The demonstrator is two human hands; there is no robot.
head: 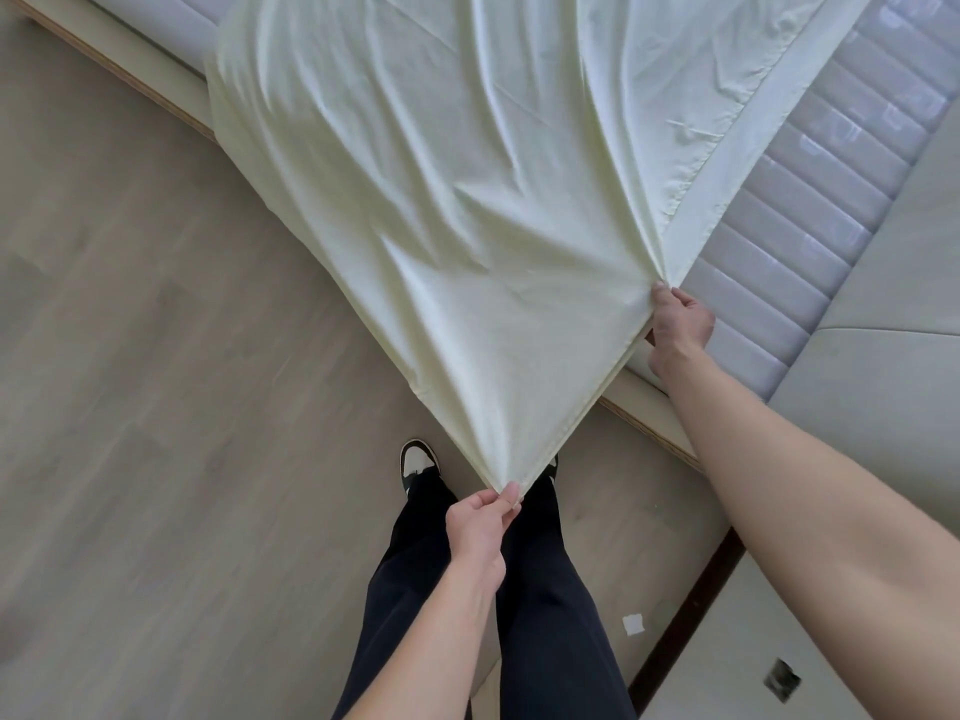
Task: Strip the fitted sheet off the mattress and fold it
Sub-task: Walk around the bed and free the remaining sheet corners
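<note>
1. We find the fitted sheet [441, 189], pale yellow-green, lying across the mattress [810, 210] from about 12 o'clock and drawn off the bed's edge towards 6 o'clock, where it ends in a taut point over the floor [130, 356].
2. The left hand [480, 527], near 6 o'clock, pinches that lowest corner; its fingers [511, 498] are closed on the cloth.
3. The right hand [678, 324], at about 3 o'clock, grips the sheet's edge where a folded band [737, 148] runs up towards 1 o'clock; its fingers are curled on the fabric, just above the bed frame [649, 423].
4. The quilted mattress is bare to the right of that band, so we judge the stripping largely done on this side. The far side lies outside the frame; we cannot tell whether it is free.
5. We judge the step in hand to be the pull-off passing into the first fold, with one edge stretched between the two hands.
6. The next move calls for even tension, the remaining cloth drawn clear of the bed, and the two held points brought together. Slack may let the sheet drag on the floor.
</note>
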